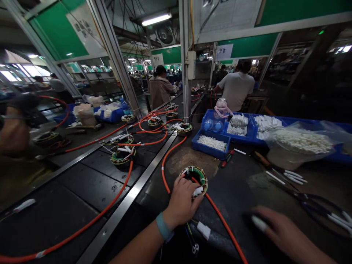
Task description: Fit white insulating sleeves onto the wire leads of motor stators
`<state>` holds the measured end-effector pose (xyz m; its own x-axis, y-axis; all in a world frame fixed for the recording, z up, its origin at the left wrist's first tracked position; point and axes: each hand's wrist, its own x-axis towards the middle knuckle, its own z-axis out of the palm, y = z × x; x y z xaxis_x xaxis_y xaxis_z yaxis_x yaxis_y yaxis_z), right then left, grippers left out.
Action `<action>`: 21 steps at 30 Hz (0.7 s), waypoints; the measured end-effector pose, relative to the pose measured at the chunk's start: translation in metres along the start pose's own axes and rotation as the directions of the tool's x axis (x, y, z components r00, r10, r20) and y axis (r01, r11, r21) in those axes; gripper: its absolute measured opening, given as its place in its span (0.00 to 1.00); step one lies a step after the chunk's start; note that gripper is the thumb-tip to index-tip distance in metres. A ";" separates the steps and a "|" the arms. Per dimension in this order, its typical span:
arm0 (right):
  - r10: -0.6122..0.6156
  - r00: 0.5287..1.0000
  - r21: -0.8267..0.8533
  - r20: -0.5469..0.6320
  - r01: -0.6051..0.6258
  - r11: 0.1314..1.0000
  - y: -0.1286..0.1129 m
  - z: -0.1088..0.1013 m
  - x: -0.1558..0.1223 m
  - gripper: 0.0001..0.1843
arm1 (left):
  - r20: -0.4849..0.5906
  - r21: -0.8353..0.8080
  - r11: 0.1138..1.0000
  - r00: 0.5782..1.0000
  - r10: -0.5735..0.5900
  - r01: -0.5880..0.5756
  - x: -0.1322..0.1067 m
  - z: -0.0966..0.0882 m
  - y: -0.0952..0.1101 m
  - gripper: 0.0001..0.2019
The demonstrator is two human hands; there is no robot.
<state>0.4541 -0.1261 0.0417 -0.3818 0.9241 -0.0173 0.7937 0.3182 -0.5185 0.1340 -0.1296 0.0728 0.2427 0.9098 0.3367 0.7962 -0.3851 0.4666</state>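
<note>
My left hand [183, 200], with a teal band on the wrist, is closed over the near side of a ring-shaped motor stator [202, 175] on the bench. White sleeves and an orange cable [220, 214] show at the stator, partly covered by my fingers. Below it hang a white connector [204, 231] and thin wires with ring terminals [195, 248]. My right hand [277, 229] is smeared by motion, low over the bench at the right. Something white lies at its thumb; whether it is held or worn I cannot make out.
Several stators [122, 157] with orange cables stand on the line at left, beyond a metal rail [134, 190]. Blue bins [211, 145] of white sleeves, a plastic bag [301, 141], red-handled tool [227, 158] and large scissors [310, 200] lie right. A co-worker's arm [13, 128] is far left.
</note>
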 end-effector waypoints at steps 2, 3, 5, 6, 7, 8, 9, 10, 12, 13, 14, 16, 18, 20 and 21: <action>-0.033 0.999 -0.060 -0.002 0.033 0.998 -0.005 -0.001 0.036 0.19 | -0.005 -0.007 0.999 0.999 -0.033 0.033 0.000 -0.001 0.001 0.07; -0.058 0.998 -0.091 0.004 0.058 0.994 -0.010 0.001 0.050 0.21 | -0.014 -0.006 0.999 0.999 -0.047 0.047 0.000 -0.002 0.002 0.07; -0.135 0.990 -0.136 0.036 0.139 0.981 -0.024 0.009 0.068 0.22 | -0.028 0.002 0.999 0.998 -0.049 0.049 0.000 -0.001 0.001 0.06; -0.180 0.982 -0.147 0.055 0.186 0.972 -0.031 0.015 0.071 0.23 | -0.029 0.011 0.999 0.999 -0.038 0.039 -0.001 0.000 0.001 0.07; -0.219 0.974 -0.158 0.060 0.226 0.961 -0.036 0.023 0.071 0.25 | -0.025 0.024 0.999 0.999 -0.024 0.025 -0.002 0.000 -0.001 0.10; -0.245 0.968 -0.174 0.047 0.250 0.953 -0.039 0.031 0.068 0.26 | -0.020 0.039 0.999 1.000 -0.012 0.012 -0.002 0.002 -0.002 0.16; -0.259 0.966 -0.190 0.023 0.258 0.947 -0.040 0.038 0.064 0.27 | -0.014 0.050 0.999 1.000 0.000 0.001 -0.003 0.003 -0.004 0.20; -0.262 0.965 -0.202 -0.003 0.257 0.945 -0.039 0.045 0.060 0.28 | -0.010 0.050 0.999 1.000 0.008 -0.007 -0.003 0.005 -0.006 0.23; -0.257 0.966 -0.196 -0.038 0.245 0.949 -0.033 0.056 0.054 0.29 | -0.032 0.010 1.000 0.999 0.006 -0.006 -0.002 0.007 -0.012 0.22; -0.257 0.965 -0.181 -0.047 0.244 0.953 -0.029 0.059 0.053 0.29 | -0.055 -0.031 0.999 0.998 -0.010 0.008 0.000 0.008 -0.015 0.21; -0.259 0.964 -0.163 -0.056 0.247 0.955 -0.024 0.061 0.054 0.29 | -0.087 -0.085 0.996 0.995 -0.047 0.040 0.002 0.007 -0.019 0.20; -0.274 0.958 -0.133 -0.079 0.262 0.956 -0.016 0.062 0.057 0.28 | -0.130 -0.251 0.956 0.974 -0.186 0.149 0.010 0.000 -0.029 0.20; -0.306 0.946 -0.117 -0.103 0.294 0.949 -0.010 0.062 0.061 0.27 | -0.116 -0.419 0.875 0.941 -0.319 0.245 0.024 -0.013 -0.044 0.19; -0.356 0.927 -0.113 -0.117 0.344 0.932 -0.006 0.061 0.065 0.25 | -0.107 -0.482 0.832 0.925 -0.366 0.274 0.044 -0.030 -0.063 0.19; -0.382 0.916 -0.114 -0.120 0.369 0.922 -0.004 0.060 0.067 0.24 | -0.123 -0.460 0.845 0.923 -0.364 0.272 0.057 -0.039 -0.074 0.20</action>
<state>0.3971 -0.0786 -0.0091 -0.5959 0.7507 0.2851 0.6450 0.6590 -0.3869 0.0675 -0.0558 0.0890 -0.1335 0.9611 0.2416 0.4839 -0.1496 0.8623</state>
